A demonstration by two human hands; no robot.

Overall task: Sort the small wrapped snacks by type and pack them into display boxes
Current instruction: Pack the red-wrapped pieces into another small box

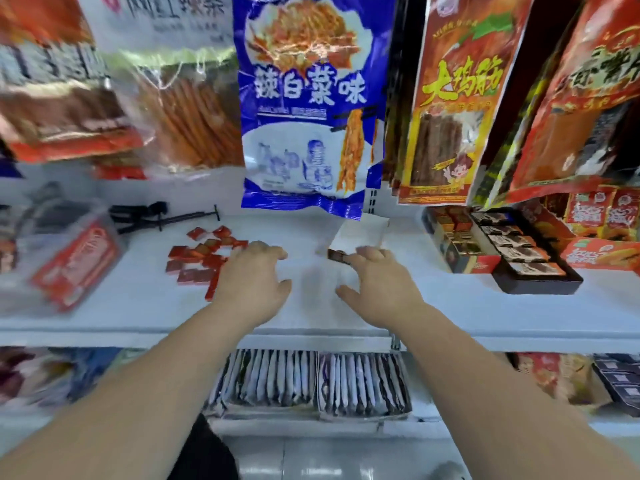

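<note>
Shelf in white carries everything the task needs, and the move ahead turns on one split: red snacks lie to the left of the hands, the white box to the right. Hanging bags crowd the view above, the blue bag dropping lowest, its bottom edge just over the back of the box; reaching deep there means coming in under it. At far right sit display boxes already filled with dark packets, well apart from the loose pile. At far left a clear bag of red packs lies blurred, and a black tool rests behind the pile, clear of it.

The white box stands tilted, open end toward the person, its long axis running away from them. A dark packet lies at its near lip. The right hand is nearer, palm down, fingers spread, fingertips touching or just over that packet; blur hides whether it grips anything. The left hand is also palm down and spread, fingers resting at the right edge of the red pile, not visibly closed on any piece. The hands are apart, bare shelf between them.

Red pieces lie scattered flat, several overlapping. My guess is the left hand gathers these while the right steadies the box.
</note>
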